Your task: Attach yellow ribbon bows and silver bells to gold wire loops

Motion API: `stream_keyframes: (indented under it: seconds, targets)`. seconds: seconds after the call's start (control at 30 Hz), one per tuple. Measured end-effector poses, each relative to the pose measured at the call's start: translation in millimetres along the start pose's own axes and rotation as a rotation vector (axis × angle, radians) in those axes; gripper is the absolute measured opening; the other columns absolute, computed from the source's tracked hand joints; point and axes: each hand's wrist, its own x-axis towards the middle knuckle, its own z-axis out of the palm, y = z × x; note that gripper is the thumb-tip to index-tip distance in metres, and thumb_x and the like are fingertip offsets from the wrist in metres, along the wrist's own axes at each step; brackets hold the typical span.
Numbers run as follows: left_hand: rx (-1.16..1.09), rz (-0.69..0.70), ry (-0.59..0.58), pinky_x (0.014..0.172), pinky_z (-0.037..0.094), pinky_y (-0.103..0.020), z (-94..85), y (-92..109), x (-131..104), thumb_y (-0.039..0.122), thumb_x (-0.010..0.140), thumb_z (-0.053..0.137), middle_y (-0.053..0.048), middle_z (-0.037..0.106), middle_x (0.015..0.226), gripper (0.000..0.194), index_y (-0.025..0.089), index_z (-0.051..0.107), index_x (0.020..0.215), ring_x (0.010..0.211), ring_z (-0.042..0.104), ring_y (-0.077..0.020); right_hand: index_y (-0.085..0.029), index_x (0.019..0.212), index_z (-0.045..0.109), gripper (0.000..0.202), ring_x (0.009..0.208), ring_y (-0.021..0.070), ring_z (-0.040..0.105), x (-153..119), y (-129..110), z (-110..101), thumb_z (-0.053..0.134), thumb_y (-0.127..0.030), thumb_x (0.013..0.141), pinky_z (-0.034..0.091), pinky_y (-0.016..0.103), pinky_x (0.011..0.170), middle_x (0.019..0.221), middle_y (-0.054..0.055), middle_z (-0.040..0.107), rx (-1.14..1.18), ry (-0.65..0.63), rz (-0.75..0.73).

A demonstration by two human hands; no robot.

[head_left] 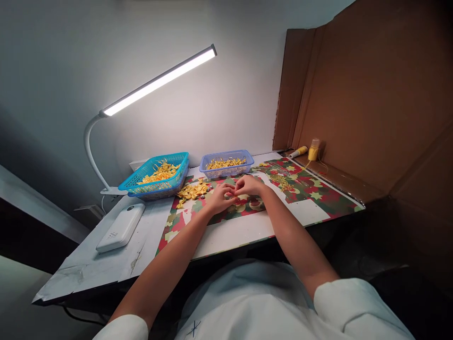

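My left hand (221,197) and my right hand (248,185) meet above the patterned sheet, fingertips close together. Both are closed in a pinch. Whatever lies between the fingers is too small and covered to make out. Just left of my left hand is a loose pile of yellow ribbon bows (193,191), with a few small shiny bits at its right edge. Behind my hands stands a periwinkle basket (227,173) holding golden pieces. Thin golden cords (282,183) lie on the sheet to the right of my right hand.
A turquoise basket (132,182) of yellow ribbon pieces stands back left, stacked on a blue one. A white power bank (122,227) lies at left, under a lit lamp (161,81). A yellow thread spool (313,150) stands by the cardboard wall (371,94) at right.
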Motion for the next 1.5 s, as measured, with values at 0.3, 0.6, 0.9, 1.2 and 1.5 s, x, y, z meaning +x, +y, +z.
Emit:
stream_keyframes:
  seconds: [0.3,0.6,0.9,1.2,1.5]
  targets:
    - [0.093,0.031,0.032,0.092,0.042,-0.043,0.9,-3.0,-1.5,0.024,0.076,0.068,-0.005,0.067,0.103,0.008,0.022,0.071,0.069,0.099,0.057,-0.0255,-0.016,0.056,0.065,0.006,0.053,0.0085,0.041,-0.4,-2.4,1.0,0.065,-0.020,0.060,0.028,0.023,0.050,0.051,-0.005,0.052,-0.004,0.017,-0.013]
    - [0.151,0.114,0.057,0.093,0.043,-0.042,-1.1,-2.8,-4.7,0.017,0.073,0.069,-0.004,0.065,0.106,0.008,0.023,0.071,0.069,0.104,0.054,-0.0255,-0.016,0.057,0.066,0.004,0.055,0.0088,0.042,-2.7,-5.6,-0.8,0.066,-0.019,0.059,0.027,0.023,0.050,0.053,-0.004,0.055,-0.027,0.070,-0.004]
    - [0.072,0.074,0.018,0.065,0.047,-0.026,-1.3,-4.8,-3.3,0.012,0.074,0.063,-0.002,0.069,0.078,0.010,0.019,0.068,0.069,0.063,0.058,-0.0127,-0.015,0.054,0.062,0.004,0.055,0.0086,0.042,-0.8,-3.2,0.9,0.062,-0.016,0.058,0.029,0.022,0.050,0.052,-0.005,0.052,-0.016,0.099,-0.020]
    - [-0.022,0.001,0.026,0.059,0.044,-0.024,-3.2,-8.2,-1.4,0.014,0.068,0.061,0.000,0.067,0.067,0.009,0.019,0.068,0.064,0.057,0.054,-0.0119,-0.015,0.053,0.057,0.008,0.053,0.0082,0.042,6.4,4.9,3.9,0.061,-0.018,0.058,0.030,0.022,0.050,0.051,-0.005,0.050,0.050,0.123,-0.084]
    - [-0.138,-0.045,0.055,0.060,0.044,-0.025,-3.8,-8.1,-2.9,0.019,0.069,0.064,-0.001,0.067,0.067,0.006,0.019,0.067,0.064,0.059,0.055,-0.0130,-0.015,0.053,0.056,0.008,0.052,0.0082,0.042,8.3,8.4,2.0,0.059,-0.020,0.057,0.030,0.022,0.050,0.050,-0.005,0.049,0.090,0.149,-0.118]
